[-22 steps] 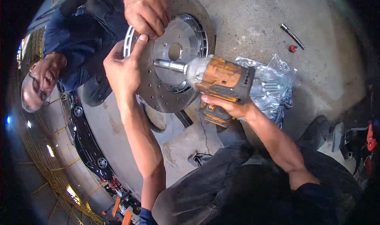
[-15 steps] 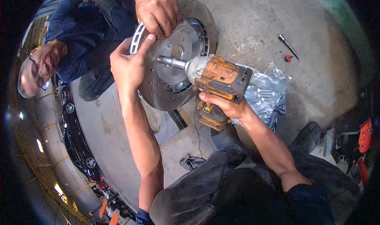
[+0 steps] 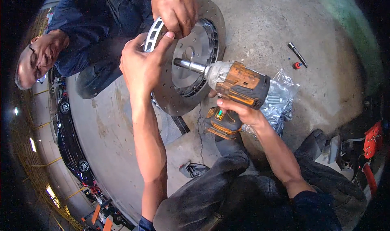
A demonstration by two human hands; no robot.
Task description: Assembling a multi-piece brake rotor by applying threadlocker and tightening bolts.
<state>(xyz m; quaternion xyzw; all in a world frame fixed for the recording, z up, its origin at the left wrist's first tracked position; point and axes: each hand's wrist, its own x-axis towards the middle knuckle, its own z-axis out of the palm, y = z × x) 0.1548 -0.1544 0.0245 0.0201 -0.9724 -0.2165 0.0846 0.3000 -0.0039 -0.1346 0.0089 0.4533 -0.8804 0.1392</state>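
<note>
A large drilled brake disc [image 3: 170,99] stands tilted on the concrete floor. My left hand [image 3: 140,64] grips its left rim, thumb raised against the edge. My right hand [image 3: 239,111] holds an orange and grey cordless impact wrench [image 3: 237,82] by its handle. The wrench's socket [image 3: 185,64] rests against the disc's silver hub. A co-worker's hand [image 3: 174,7] holds the top rim of the disc from the far side.
The co-worker in dark blue clothes [image 3: 81,31] crouches at the upper left. A clear plastic bag of bolts [image 3: 280,99] lies right of the wrench. A small black tool [image 3: 296,54] and a red cap [image 3: 297,65] lie farther right. A rag [image 3: 193,168] lies by my knee.
The view has shifted, so the disc and hands sit a little higher in the picture. My hands keep their grips, and the wrench stays on the hub.
</note>
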